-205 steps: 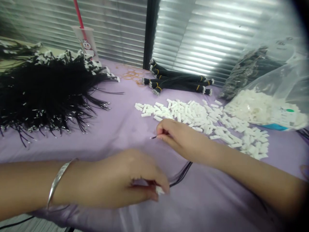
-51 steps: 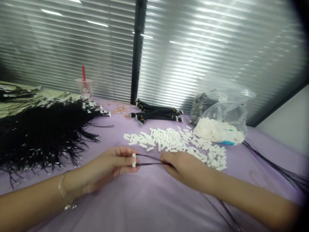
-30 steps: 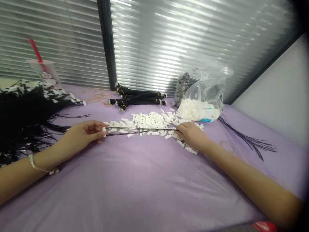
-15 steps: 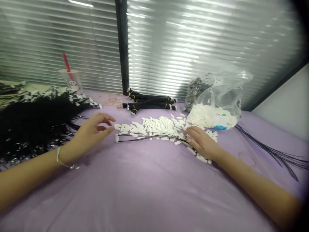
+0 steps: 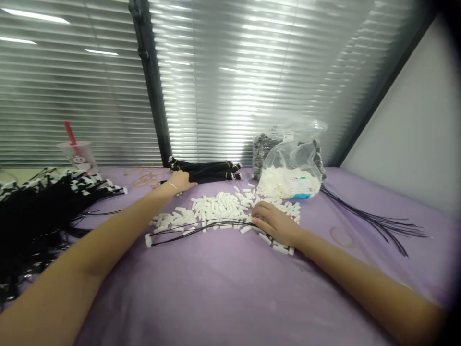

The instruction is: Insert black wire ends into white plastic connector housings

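Observation:
My left hand (image 5: 180, 181) reaches far forward over the left ends of the black cable bundles (image 5: 205, 173), which have yellow ties and lie by the window. Its thumb points right along the nearest bundle; the other fingers are hidden, so its grip is unclear. My right hand (image 5: 272, 222) rests at the right of the white plastic connector pieces (image 5: 219, 207), its fingers closed on the right end of thin black wires (image 5: 201, 227). These wires run left in front of the pile to a white connector (image 5: 148, 240) lying on the purple cloth.
A clear bag (image 5: 288, 182) of white parts stands behind my right hand, with a wrapped dark package (image 5: 262, 153) behind it. Loose black wires (image 5: 374, 221) lie right. A large heap of black cables (image 5: 32, 221) and a cup with red straw (image 5: 81, 156) are left.
My left hand has moved forward from beside the white pieces to the black cable bundles. My right hand stays on the wires. The whole view has shifted.

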`<state>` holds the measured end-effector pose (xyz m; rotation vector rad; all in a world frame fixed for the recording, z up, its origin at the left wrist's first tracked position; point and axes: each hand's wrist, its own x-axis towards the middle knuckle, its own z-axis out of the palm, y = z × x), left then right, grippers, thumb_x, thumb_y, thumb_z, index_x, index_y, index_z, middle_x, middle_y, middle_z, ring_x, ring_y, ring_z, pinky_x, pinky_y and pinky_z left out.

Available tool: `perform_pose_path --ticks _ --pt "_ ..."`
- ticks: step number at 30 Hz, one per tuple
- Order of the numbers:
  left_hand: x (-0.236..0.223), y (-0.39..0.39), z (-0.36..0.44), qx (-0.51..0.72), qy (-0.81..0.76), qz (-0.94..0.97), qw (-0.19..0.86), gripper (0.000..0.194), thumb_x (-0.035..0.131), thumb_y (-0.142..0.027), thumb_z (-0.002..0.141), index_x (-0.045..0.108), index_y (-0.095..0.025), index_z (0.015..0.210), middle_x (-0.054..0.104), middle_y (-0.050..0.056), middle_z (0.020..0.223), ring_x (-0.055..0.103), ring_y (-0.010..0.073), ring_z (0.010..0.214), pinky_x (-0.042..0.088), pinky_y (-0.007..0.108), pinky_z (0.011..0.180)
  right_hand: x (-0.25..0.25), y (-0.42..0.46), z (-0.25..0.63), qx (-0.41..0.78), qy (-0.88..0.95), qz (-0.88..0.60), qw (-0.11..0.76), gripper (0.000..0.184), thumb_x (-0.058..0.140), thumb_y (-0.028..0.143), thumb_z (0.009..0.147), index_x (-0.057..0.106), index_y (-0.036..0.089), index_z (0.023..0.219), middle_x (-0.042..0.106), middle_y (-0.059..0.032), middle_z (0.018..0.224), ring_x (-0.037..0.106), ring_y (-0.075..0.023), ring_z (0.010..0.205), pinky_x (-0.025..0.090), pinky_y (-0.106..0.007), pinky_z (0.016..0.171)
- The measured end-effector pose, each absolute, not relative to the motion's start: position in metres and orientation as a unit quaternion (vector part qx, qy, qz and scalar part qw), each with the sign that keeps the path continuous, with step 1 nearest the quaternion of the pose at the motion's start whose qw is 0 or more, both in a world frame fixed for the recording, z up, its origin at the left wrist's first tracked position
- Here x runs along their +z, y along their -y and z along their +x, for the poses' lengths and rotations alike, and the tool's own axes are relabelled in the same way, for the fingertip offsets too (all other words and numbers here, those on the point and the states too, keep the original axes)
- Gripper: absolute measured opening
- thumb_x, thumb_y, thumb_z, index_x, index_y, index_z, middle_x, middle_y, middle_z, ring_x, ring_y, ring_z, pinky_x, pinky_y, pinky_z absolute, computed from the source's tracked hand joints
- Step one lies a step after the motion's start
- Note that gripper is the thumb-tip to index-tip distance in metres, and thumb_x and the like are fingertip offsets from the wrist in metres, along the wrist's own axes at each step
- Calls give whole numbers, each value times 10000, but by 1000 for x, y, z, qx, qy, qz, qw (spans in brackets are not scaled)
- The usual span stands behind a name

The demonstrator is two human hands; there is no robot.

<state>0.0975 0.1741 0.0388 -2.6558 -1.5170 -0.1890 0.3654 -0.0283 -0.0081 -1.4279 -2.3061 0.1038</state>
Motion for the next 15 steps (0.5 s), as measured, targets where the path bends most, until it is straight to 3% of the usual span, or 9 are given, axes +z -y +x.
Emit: perform_pose_path --ticks 7,12,15 --pt "12 -191 90 -69 536 -840 42 315 543 -304 865 532 -137 1132 554 100 1130 570 215 975 495 402 815 -8 29 365 42 821 -527 217 223 399 344 916 543 175 935 538 -83 981 513 -173 930 425 -334 855" --pt "39 -189 72 -157 573 -802 52 331 522 -310 876 516 -112 1141 576 109 1075 590 208 921 505 392 782 -10 29 365 25 825 -523 212 228 389 350 918 539 178 930 544 -83 976 527 -168 911 445 -324 829" --pt "71 -173 60 -234 573 -782 75 422 465 -312 894 421 -41 1215 612 155 978 610 259 893 493 383 739 -10 31 368 -1 835 -508 210 255 350 352 929 538 184 967 556 -86 993 533 -175 932 456 -329 831"
